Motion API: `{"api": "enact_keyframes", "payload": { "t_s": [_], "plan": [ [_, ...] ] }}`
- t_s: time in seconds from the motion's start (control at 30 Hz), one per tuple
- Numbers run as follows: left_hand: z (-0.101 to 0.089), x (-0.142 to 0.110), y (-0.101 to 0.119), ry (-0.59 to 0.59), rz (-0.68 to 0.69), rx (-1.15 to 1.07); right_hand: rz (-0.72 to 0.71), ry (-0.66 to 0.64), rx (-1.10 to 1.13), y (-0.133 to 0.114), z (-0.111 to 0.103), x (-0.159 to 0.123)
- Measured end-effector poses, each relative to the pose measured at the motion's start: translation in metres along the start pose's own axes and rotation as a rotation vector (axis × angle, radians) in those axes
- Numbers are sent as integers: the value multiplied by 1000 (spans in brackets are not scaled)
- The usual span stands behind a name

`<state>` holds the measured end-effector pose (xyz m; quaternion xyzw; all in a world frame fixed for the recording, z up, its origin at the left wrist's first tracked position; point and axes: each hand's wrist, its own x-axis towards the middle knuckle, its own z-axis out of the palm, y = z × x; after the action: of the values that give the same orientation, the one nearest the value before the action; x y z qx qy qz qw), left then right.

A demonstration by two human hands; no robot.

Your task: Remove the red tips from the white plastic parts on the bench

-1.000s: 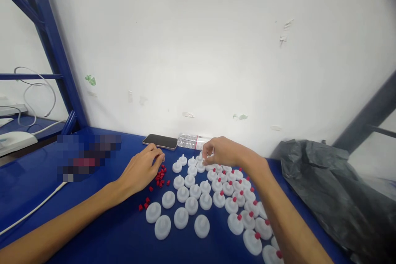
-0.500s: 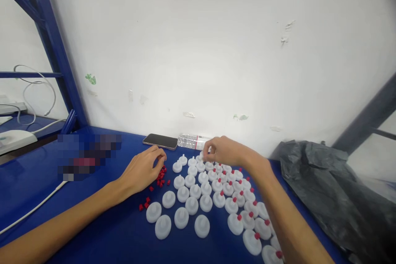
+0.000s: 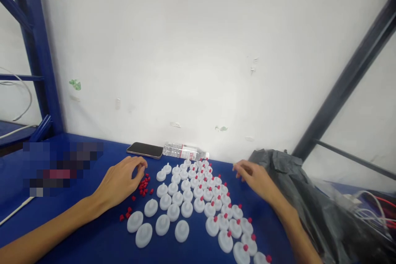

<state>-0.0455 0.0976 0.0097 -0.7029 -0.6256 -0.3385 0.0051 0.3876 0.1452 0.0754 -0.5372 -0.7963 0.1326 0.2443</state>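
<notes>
Many white round plastic lids with nozzles (image 3: 182,231) stand nozzle-up on the blue tabletop. Those on the right carry small red caps (image 3: 229,234) on their tips; those on the left have bare nozzles. My left hand (image 3: 119,179) hovers by a small pile of loose red caps (image 3: 144,186), thumb and index tips pressed together. Whatever may be between them is too small to make out. To the right of the capped lids, my right hand (image 3: 255,177) is over the table with fingers bent and apart, holding nothing visible.
Along the wall lie a phone (image 3: 144,150) and a clear water bottle (image 3: 184,151). A dark plastic bag (image 3: 278,173) fills the right side, with cables (image 3: 371,214) beyond it. Blue rack posts (image 3: 46,49) rise at left. A blurred patch covers something at left.
My right hand has left the rear lids beside the bottle and moved right, its fingers now apart. The view has turned right. My left hand stays by the red caps.
</notes>
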Motion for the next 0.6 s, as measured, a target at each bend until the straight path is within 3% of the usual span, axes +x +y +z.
{"api": "enact_keyframes", "payload": {
  "t_s": [0.1, 0.27, 0.47, 0.6],
  "plan": [
    [2, 4, -7, 12, -6, -21, 45, -90, 30, 21, 12, -6],
    [4, 6, -8, 0, 40, -42, 43, -201, 180, 22, 10, -14],
    [8, 2, -6, -36, 61, -33, 120, -686, 581, 21, 0, -26],
    [9, 1, -6, -64, 61, -30, 117, -690, 566, 23, 7, -28]
  ]
}}
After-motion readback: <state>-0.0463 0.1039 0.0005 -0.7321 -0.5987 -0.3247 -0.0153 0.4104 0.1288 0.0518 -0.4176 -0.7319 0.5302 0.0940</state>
